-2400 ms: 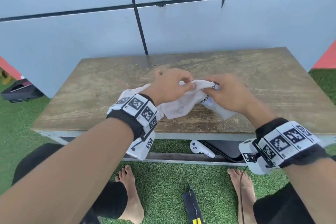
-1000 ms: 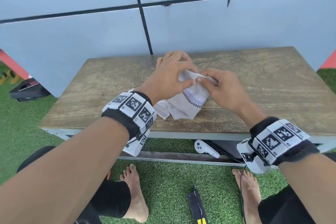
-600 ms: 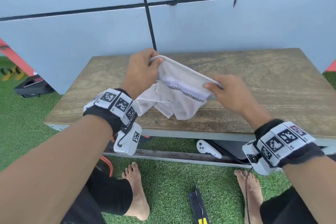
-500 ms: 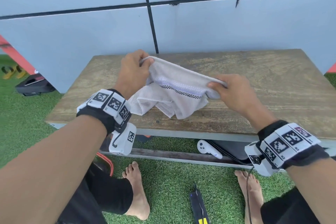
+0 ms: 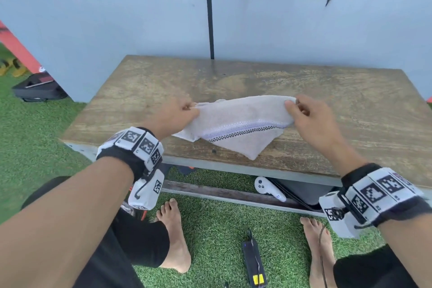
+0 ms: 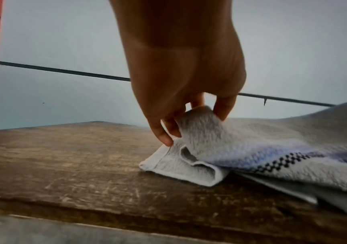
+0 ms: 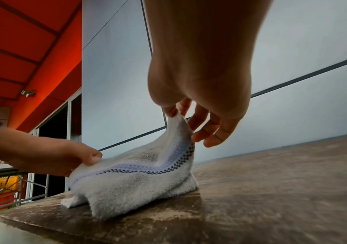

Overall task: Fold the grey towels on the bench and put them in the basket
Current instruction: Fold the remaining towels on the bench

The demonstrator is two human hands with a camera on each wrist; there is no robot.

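A pale grey towel with a blue band and a black checkered stripe is stretched between both hands over the wooden bench. My left hand pinches its left corner. My right hand pinches the right corner between thumb and forefinger, the other fingers spread loosely. The towel's lower folds rest on the bench near its front edge, one point hanging toward the edge. No basket shows in the head view.
A grey panelled wall stands right behind the bench. Under the bench lie a white controller and a dark case. A black device lies on the green turf between my bare feet. A black box sits at far left.
The hands have moved apart and down, pulling the bunched towel out into a wide span. Its lower part now lies on the bench.
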